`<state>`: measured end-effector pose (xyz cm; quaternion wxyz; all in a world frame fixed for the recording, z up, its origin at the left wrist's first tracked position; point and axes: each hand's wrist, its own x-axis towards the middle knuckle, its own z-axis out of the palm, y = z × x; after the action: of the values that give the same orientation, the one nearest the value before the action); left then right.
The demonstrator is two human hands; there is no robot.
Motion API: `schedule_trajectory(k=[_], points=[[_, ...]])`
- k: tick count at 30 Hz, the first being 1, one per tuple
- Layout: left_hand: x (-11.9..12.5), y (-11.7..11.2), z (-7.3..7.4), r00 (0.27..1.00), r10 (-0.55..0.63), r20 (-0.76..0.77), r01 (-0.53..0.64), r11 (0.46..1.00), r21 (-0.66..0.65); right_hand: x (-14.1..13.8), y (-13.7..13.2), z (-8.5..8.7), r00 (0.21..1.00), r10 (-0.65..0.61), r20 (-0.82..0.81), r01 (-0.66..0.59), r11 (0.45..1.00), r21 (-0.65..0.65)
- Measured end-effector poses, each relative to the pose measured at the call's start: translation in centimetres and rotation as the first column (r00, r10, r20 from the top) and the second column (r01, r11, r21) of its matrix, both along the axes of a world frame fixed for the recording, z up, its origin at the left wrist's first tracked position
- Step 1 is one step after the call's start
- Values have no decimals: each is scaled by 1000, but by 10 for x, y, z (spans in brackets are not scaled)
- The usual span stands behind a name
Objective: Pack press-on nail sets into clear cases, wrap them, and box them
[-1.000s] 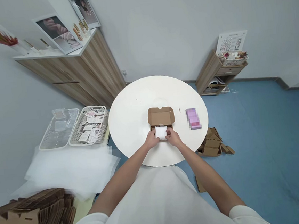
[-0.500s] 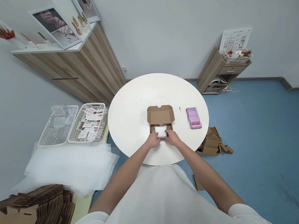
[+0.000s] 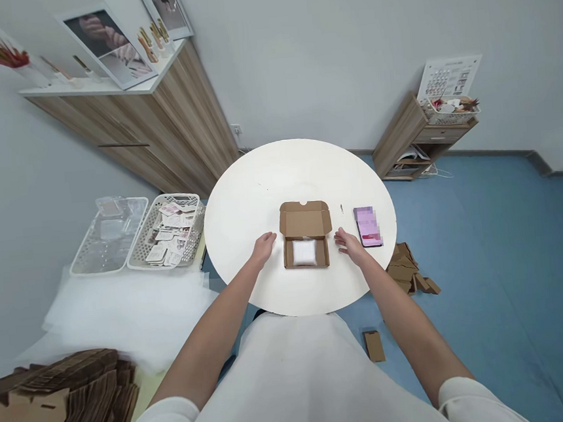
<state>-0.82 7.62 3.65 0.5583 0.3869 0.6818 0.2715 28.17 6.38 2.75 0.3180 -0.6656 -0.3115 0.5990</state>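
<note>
An open cardboard box (image 3: pixel 304 219) sits on the white round table (image 3: pixel 245 188), its lid raised toward the far side. Inside the box lies a white wrapped packet (image 3: pixel 304 253), with bare cardboard showing on both sides of it. My left hand (image 3: pixel 263 247) is off the box's left side, fingers extended and holding nothing. On the other side, my right hand (image 3: pixel 349 244) hovers by the box's right edge with its fingers apart, also empty. A phone with a purple screen (image 3: pixel 368 226) lies just right of my right hand.
At left stand a white basket of printed cards (image 3: pixel 165 237) and a basket of clear plastic packs (image 3: pixel 108 232). White foam sheets (image 3: pixel 127 310) and flat cardboard boxes (image 3: pixel 82 406) lie nearer. Cardboard pieces (image 3: pixel 404 266) and a small box (image 3: pixel 373 346) are on the floor.
Both hands have let go of the white packet, which stays in the box. They have moved outward, the left to the left and the right to the right.
</note>
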Motion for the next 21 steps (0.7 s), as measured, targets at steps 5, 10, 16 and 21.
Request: schedule_trajectory(k=[5,10,16,21], points=[[8,19,10,979,19,203,4,993,-115,-6,22,2,982,-16,-191,-3,995,-100],[16,27,14,959,-7,284,33,996,-87,-24,33,15,964,83,-254,-84,996,7],[11,26,17,974,-121,194,114,992,44,-26,26,23,968,220,-122,-197,964,179],[7,18,16,985,-164,52,162,986,33,-22,17,15,970,238,58,-245,949,199]])
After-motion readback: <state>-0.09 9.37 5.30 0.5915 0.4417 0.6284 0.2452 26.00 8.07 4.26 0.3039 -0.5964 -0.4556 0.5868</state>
